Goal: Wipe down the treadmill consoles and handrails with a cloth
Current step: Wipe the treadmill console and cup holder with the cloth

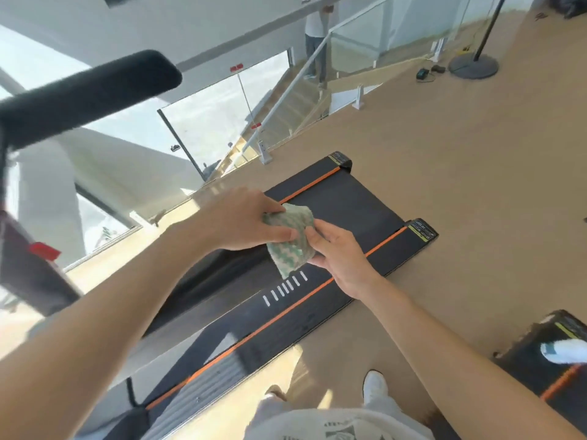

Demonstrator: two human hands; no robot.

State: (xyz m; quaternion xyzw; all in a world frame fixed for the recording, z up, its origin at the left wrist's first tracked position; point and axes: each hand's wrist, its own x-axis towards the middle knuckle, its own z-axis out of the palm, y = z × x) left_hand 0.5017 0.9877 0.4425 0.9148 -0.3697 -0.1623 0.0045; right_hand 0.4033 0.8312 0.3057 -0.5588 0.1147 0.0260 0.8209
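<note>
Holding the cloth (290, 241) between 2 hands, the person has it in the air above the treadmill deck (343, 211), over the middle of the belt. The left hand (244, 219) grips the cloth's upper corner, with fingers and thumb closed over it. The right hand (336, 255) pinches the opposite side, fingers curled round the fabric. The cloth is green-and-white patterned and bunched. It hangs clear of the deck and touches no rail.

This looks like readying the cloth rather than wiping. To do it well, fold the bunch into a flat pad with a clean face outward and settle it into 1 hand so the other is free to steady. The foam-covered handrail (89, 90) is up and to the left of the deck, well apart from the cloth. It is best wiped by wrapping the pad round the bar and drawing it along the whole length. A dark panel (28, 268) with a red tab sits left of the deck. It is probably the console, though it is too blurred to be sure. It would want lighter, flat strokes.

No bucket, spray bottle or bin shows anywhere around the deck, and whether the cloth is damp cannot be told. The end of a second treadmill (546, 354) lies to the right of the deck.
</note>
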